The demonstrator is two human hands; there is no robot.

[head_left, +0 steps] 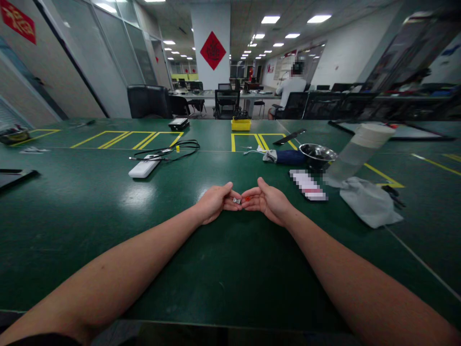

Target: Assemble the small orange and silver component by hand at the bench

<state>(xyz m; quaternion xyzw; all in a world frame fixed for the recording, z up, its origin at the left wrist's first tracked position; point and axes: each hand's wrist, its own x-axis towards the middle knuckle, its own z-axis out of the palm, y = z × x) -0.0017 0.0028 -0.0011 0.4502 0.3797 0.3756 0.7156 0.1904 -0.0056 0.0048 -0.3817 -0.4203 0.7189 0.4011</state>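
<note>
Above the middle of the green table, my left hand (215, 202) is palm-up with its fingers slightly curled. A small silver metal piece (236, 201) rests on those fingers. Facing it, my right hand (271, 202) is also turned up and lightly cupped, and a small orange-red piece (247, 198) lies on its fingers. The fingertips of both hands meet or nearly meet. Both pieces are too small for me to tell their kind.
A white power bank (144, 167) with a black cable (180, 146) lies at left. To the right are a phone (308, 185), a metal bowl (319, 154), a tilted translucent bottle (355, 154) and a grey pouch (370, 204). A yellow box (241, 125) stands behind.
</note>
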